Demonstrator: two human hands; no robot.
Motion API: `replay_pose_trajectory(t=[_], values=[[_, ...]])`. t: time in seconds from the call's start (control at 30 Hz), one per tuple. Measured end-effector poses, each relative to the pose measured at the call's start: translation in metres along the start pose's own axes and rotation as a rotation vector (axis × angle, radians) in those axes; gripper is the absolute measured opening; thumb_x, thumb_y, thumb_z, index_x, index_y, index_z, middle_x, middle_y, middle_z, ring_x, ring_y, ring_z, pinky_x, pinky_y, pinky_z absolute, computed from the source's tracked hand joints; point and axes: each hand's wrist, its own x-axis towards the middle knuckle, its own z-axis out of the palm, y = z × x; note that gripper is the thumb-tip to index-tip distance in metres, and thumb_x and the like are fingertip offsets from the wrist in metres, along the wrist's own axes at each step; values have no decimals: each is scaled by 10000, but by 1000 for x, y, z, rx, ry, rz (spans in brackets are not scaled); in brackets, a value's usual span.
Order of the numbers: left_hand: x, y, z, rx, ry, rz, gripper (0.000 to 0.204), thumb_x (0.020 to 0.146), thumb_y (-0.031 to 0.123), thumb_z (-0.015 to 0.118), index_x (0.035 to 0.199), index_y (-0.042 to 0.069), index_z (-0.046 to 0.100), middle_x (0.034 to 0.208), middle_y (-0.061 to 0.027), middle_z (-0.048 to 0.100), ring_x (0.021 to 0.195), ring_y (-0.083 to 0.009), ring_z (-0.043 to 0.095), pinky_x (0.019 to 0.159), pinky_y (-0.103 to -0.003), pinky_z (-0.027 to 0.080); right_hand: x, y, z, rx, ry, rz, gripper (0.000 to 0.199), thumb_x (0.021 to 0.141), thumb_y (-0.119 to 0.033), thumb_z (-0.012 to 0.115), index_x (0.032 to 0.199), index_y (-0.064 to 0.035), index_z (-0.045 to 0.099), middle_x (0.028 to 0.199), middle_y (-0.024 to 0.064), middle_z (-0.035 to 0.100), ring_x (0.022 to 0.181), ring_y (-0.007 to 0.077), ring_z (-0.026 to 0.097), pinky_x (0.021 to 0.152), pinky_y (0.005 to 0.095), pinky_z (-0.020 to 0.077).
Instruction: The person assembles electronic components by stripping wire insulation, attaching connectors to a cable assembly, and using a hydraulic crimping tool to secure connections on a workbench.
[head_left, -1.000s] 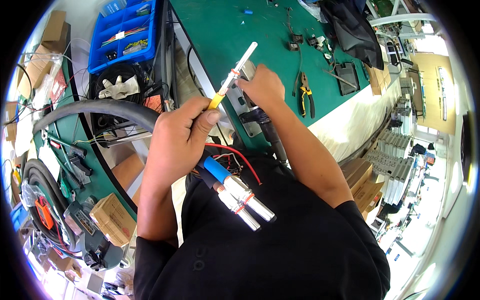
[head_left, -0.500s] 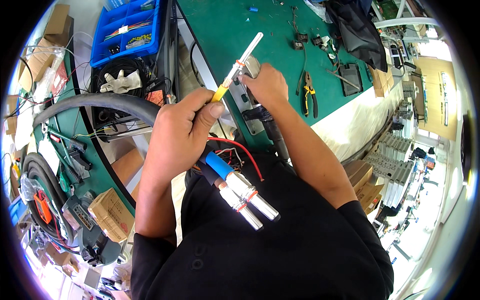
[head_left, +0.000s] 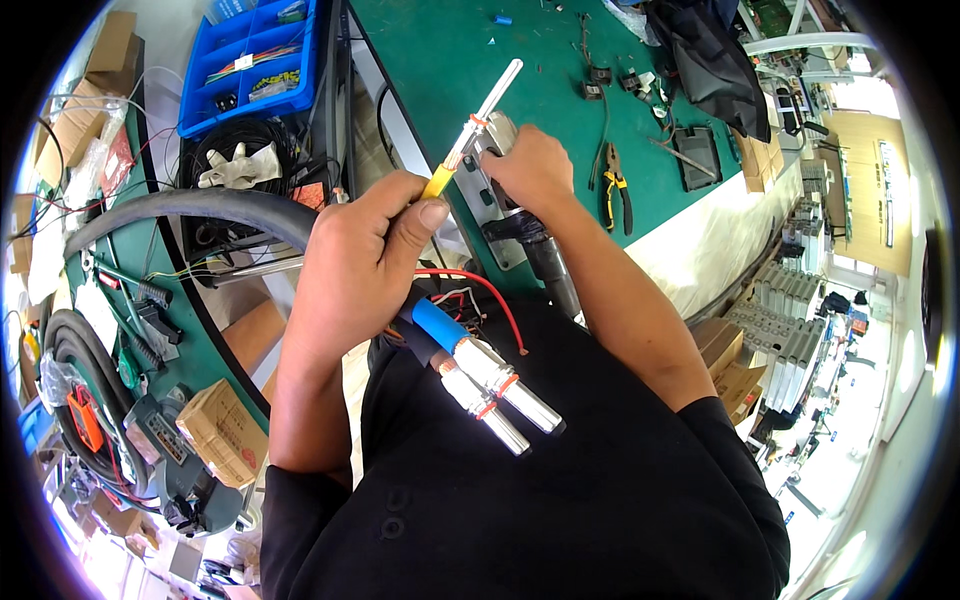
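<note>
My left hand [head_left: 365, 255] pinches a yellow-insulated cable core [head_left: 438, 181] between thumb and forefinger. On its upper end sits a slim silver contact pin [head_left: 490, 100] with an orange ring, tilted up to the right. Closed around a silver-headed tool [head_left: 501, 128] at the bench edge is my right hand [head_left: 535, 170]; its fingers are partly hidden. A dark cylindrical part [head_left: 553, 275] extends below that hand. Against my black shirt lie a blue core [head_left: 437, 325] and a black core [head_left: 418, 345], both ending in silver pins. A thin red wire [head_left: 500, 295] curves beside them.
Yellow-and-black pliers [head_left: 618, 192] lie on the green bench [head_left: 450, 50], near a black tray [head_left: 697, 158]. A thick black cable [head_left: 190, 203] runs in from the left. A blue parts box [head_left: 250, 65] and a white glove [head_left: 241, 167] are beyond it. A cardboard box [head_left: 222, 432] stands lower left.
Both hands keep their holds. The yellow core and its pin have tipped up very slightly; the blue and black cores have shifted a little to the right.
</note>
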Motion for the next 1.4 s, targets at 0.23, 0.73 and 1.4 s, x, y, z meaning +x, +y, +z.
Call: replay_pose_trajectory(t=[0.23,0.73,1.4], values=[[1,-1,1,-10,10,-3,168,948,149,629,923,-18,624,563,-134,478,464,-214,439,482,-341,360,1,-1,0,-18,8,4,481,743,-382,702,1020,6,639,984,210,698,936,379,681,829,452,545],[-1,-5,4,5,8,7,172,940,163,646,927,-7,620,559,-149,485,454,-260,461,471,-350,358,-39,58,8,297,87,-185,601,795,-383,724,1164,69,582,1127,245,633,1070,398,616,907,449,495],[-2,-8,6,39,-1,0,140,918,130,663,926,-7,636,582,-146,535,472,-271,497,482,-359,380,-35,25,-7,-189,3,-60,429,804,-377,681,923,30,613,893,223,692,872,413,672,784,484,522]])
